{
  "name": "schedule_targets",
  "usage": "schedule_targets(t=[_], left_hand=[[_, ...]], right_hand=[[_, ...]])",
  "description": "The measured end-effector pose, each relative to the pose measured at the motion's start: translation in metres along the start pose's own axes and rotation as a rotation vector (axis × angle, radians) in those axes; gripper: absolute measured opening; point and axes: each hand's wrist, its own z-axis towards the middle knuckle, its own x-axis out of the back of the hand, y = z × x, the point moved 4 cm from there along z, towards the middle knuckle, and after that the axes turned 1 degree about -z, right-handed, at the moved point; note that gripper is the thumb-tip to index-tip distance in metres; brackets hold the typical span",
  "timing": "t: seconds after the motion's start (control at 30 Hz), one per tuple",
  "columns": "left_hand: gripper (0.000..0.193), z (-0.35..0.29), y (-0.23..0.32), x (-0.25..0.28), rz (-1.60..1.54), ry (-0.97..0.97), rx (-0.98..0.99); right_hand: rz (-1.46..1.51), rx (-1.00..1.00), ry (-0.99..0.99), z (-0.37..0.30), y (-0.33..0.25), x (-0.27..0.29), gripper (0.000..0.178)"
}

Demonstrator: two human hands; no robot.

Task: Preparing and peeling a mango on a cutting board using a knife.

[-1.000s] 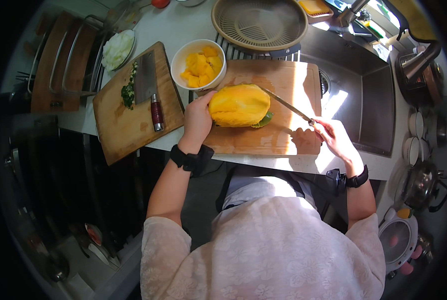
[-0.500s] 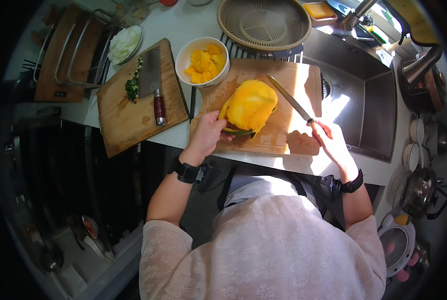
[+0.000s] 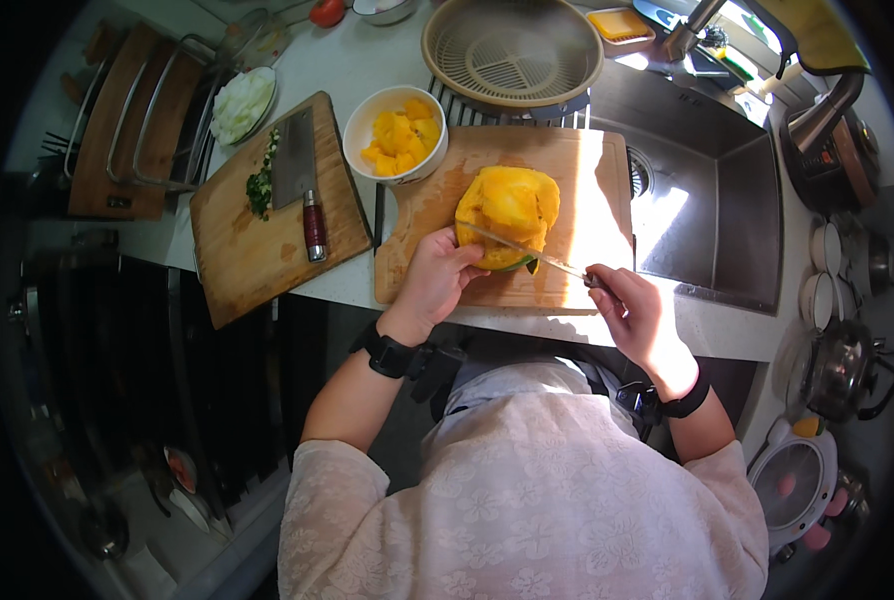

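Observation:
A large, mostly peeled mango (image 3: 512, 200) rests on the wooden cutting board (image 3: 417, 215) in front of me, a strip of green skin at its near underside. My left hand (image 3: 435, 275) grips its lower left side, fingers closed on it. In my right hand (image 3: 639, 312) is a narrow knife (image 3: 557, 263), held by its dark handle. The blade slants up to the left across the near part of the mango, its tip close to my left fingers. Just beyond, a white bowl (image 3: 355, 160) holds cut mango pieces (image 3: 407, 135).
On the left, a second cutting board (image 3: 237, 255) carries a cleaver (image 3: 294, 165) and chopped greens (image 3: 260, 188). Behind stand a plate of pale sliced vegetable (image 3: 242, 103) and a brown strainer basket (image 3: 512, 50). The steel sink (image 3: 707, 230) lies right; a kettle (image 3: 837, 375) stands farther right.
My right hand has moved left and slightly down, bringing the knife blade from beside the mango to across its near part. My left hand still holds the mango, which is tipped differently.

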Motion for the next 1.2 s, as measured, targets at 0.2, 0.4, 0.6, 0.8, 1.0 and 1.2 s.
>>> schedule_targets(t=[0.2,0.4,0.6,0.8,1.0,1.2], left_hand=[[0.028,0.001,0.001,-0.012,-0.135,-0.052,0.015],[0.032,0.001,0.006,-0.019,-0.151,-0.072,0.023],[0.035,0.0,0.009,-0.024,-0.158,-0.073,0.028],[0.037,0.0,0.007,-0.028,-0.121,-0.054,-0.008],[0.033,0.002,0.003,-0.026,-0.141,-0.076,0.021],[0.034,0.0,-0.003,-0.025,-0.174,-0.061,0.026]], right_hand=[[-0.144,0.042,0.073,-0.003,-0.006,-0.007,0.022],[-0.129,0.009,0.089,-0.001,0.0,-0.015,0.024],[-0.148,0.006,0.117,-0.003,-0.006,-0.023,0.028],[-0.539,0.11,0.177,-0.003,-0.018,-0.032,0.035],[-0.652,0.107,0.241,0.008,-0.017,-0.042,0.036],[-0.654,0.076,0.266,0.011,-0.006,-0.054,0.036]])
